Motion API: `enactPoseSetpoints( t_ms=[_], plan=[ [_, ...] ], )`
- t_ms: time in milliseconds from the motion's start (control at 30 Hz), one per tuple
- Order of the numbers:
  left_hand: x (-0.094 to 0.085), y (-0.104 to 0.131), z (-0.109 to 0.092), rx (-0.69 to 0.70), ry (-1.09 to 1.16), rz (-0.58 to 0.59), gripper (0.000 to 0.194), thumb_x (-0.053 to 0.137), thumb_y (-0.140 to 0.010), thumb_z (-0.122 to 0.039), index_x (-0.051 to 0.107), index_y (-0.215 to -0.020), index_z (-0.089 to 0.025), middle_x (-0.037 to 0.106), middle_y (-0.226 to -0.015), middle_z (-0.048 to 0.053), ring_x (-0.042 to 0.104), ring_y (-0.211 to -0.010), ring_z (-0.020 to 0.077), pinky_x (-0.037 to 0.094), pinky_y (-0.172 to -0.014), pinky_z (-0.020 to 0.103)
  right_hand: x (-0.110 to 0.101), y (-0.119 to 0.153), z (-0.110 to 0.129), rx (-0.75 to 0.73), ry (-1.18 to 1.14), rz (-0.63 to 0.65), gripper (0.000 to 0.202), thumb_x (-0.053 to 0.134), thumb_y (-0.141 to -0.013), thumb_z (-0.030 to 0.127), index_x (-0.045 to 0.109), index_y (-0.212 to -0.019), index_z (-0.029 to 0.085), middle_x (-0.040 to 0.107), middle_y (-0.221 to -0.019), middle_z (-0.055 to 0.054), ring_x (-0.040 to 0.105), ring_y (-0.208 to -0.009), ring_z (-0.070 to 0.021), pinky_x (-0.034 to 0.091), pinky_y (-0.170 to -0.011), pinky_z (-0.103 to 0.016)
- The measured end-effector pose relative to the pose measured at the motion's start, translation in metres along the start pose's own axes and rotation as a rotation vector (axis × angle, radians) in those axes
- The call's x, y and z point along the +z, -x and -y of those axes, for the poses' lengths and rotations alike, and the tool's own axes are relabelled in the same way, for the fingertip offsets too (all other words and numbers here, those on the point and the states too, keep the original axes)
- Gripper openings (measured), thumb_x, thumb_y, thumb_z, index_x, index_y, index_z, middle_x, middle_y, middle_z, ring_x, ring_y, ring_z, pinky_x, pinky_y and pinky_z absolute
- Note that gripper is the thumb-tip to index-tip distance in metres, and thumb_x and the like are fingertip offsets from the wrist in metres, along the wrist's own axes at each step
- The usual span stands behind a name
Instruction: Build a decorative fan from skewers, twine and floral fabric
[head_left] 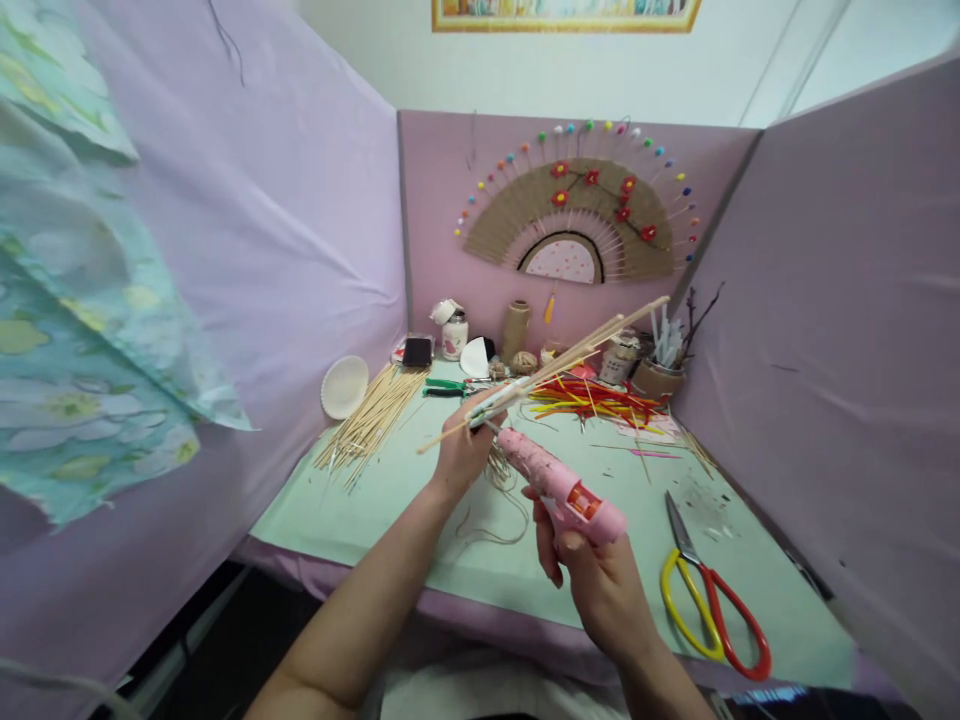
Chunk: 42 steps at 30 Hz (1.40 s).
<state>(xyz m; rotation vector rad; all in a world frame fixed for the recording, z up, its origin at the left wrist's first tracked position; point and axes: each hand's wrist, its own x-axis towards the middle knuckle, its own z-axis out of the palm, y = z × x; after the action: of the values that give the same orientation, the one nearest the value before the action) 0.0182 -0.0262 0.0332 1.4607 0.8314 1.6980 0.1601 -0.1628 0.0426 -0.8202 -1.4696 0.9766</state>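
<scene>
My left hand (pixel 466 450) is closed around a bundle of thin wooden sticks (pixel 574 357), which slants up to the right above the table. A white and green piece lies along the sticks at my fingers. In my right hand (pixel 592 575) is a pink glue gun (pixel 555 480), gripped by its handle. The gun's nozzle points up and left, close to the sticks beside my left fingers; whether it touches them I cannot tell. Beige string (pixel 501 535) trails on the table below my left hand.
Loose sticks (pixel 375 420) and a white dish (pixel 345 387) lie at the left. Green-handled pliers (pixel 446 388) and red and yellow pipe cleaners (pixel 600 398) are further back. Large scissors (pixel 697 570) rest at the right. A decorated fan (pixel 525 220) hangs on the back panel.
</scene>
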Motion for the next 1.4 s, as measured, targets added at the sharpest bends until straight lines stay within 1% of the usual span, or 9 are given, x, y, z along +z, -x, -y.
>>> enactPoseSetpoints(
  t_ms=[100, 200, 367, 567, 733, 933, 1033, 1200, 1400],
  plan=[
    [-0.001, 0.0, -0.009, 0.044, -0.006, 0.018, 0.037, 0.071, -0.079, -0.034, 0.071, -0.114, -0.022, 0.073, -0.114, 0.008, 0.064, -0.114, 0.0266, 0.048, -0.103, 0.04, 0.004, -0.005, 0.005, -0.019, 0.046, -0.017, 0.031, 0.047, -0.094, 0.05, 0.051, -0.097, 0.02, 0.045, -0.056, 0.006, 0.041, -0.046, -0.0096, 0.038, -0.046, -0.023],
    [-0.002, 0.002, -0.015, 0.06, -0.012, 0.037, 0.039, 0.071, -0.079, -0.034, 0.07, -0.116, -0.021, 0.071, -0.117, 0.009, 0.064, -0.114, 0.0266, 0.048, -0.103, 0.039, 0.005, -0.005, 0.005, -0.028, 0.074, -0.032, 0.033, 0.046, -0.094, 0.049, 0.049, -0.106, 0.019, 0.046, -0.059, 0.006, 0.042, -0.046, -0.0102, 0.039, -0.045, -0.024],
    [0.0, 0.004, -0.019, 0.049, -0.001, 0.042, 0.037, 0.068, -0.081, -0.032, 0.07, -0.116, -0.022, 0.073, -0.112, 0.009, 0.063, -0.115, 0.0263, 0.048, -0.103, 0.039, 0.004, -0.005, 0.003, -0.027, 0.125, -0.044, 0.034, 0.045, -0.094, 0.051, 0.049, -0.106, 0.019, 0.047, -0.06, 0.005, 0.044, -0.045, -0.011, 0.04, -0.045, -0.026],
    [0.001, 0.004, -0.017, 0.047, 0.011, 0.039, 0.035, 0.068, -0.081, -0.032, 0.072, -0.114, -0.021, 0.073, -0.112, 0.009, 0.062, -0.117, 0.0283, 0.048, -0.104, 0.041, 0.004, -0.005, 0.003, -0.03, 0.157, -0.062, 0.031, 0.043, -0.094, 0.05, 0.05, -0.103, 0.021, 0.046, -0.057, 0.005, 0.051, -0.05, -0.0141, 0.042, -0.045, -0.026],
    [-0.001, 0.004, -0.017, 0.035, -0.003, 0.029, 0.034, 0.071, -0.078, -0.031, 0.073, -0.111, -0.022, 0.073, -0.113, 0.009, 0.062, -0.117, 0.0288, 0.047, -0.105, 0.041, 0.004, -0.006, 0.001, -0.04, 0.16, -0.057, 0.031, 0.044, -0.094, 0.049, 0.05, -0.103, 0.02, 0.048, -0.058, 0.006, 0.048, -0.046, -0.0122, 0.043, -0.045, -0.026],
    [-0.002, 0.004, -0.015, 0.053, -0.025, 0.035, 0.035, 0.071, -0.078, -0.031, 0.072, -0.113, -0.023, 0.071, -0.119, 0.01, 0.062, -0.118, 0.0288, 0.047, -0.105, 0.041, 0.003, -0.005, -0.001, -0.027, 0.15, -0.055, 0.031, 0.044, -0.094, 0.049, 0.05, -0.102, 0.02, 0.046, -0.057, 0.006, 0.048, -0.048, -0.0123, 0.043, -0.047, -0.025],
    [-0.001, 0.004, -0.014, 0.047, -0.022, 0.034, 0.035, 0.071, -0.078, -0.031, 0.072, -0.112, -0.023, 0.071, -0.117, 0.009, 0.061, -0.118, 0.0288, 0.046, -0.106, 0.041, 0.003, -0.005, -0.002, -0.031, 0.146, -0.055, 0.033, 0.044, -0.093, 0.051, 0.051, -0.1, 0.02, 0.045, -0.056, 0.006, 0.047, -0.047, -0.0124, 0.041, -0.045, -0.026],
    [0.001, 0.004, -0.014, 0.048, -0.019, 0.024, 0.035, 0.071, -0.079, -0.03, 0.072, -0.113, -0.023, 0.073, -0.114, 0.009, 0.062, -0.117, 0.028, 0.047, -0.105, 0.041, 0.002, -0.007, -0.005, -0.028, 0.142, -0.053, 0.033, 0.045, -0.093, 0.052, 0.05, -0.1, 0.02, 0.042, -0.054, 0.008, 0.041, -0.042, -0.0105, 0.036, -0.043, -0.025],
    [0.001, 0.005, -0.018, 0.097, -0.107, 0.042, 0.033, 0.066, -0.082, -0.027, 0.071, -0.114, -0.022, 0.071, -0.119, 0.009, 0.064, -0.114, 0.0262, 0.048, -0.102, 0.04, 0.001, -0.005, -0.009, -0.015, 0.125, -0.058, 0.033, 0.045, -0.093, 0.052, 0.049, -0.101, 0.021, 0.042, -0.055, 0.008, 0.041, -0.043, -0.0104, 0.034, -0.042, -0.025]
  ],
)
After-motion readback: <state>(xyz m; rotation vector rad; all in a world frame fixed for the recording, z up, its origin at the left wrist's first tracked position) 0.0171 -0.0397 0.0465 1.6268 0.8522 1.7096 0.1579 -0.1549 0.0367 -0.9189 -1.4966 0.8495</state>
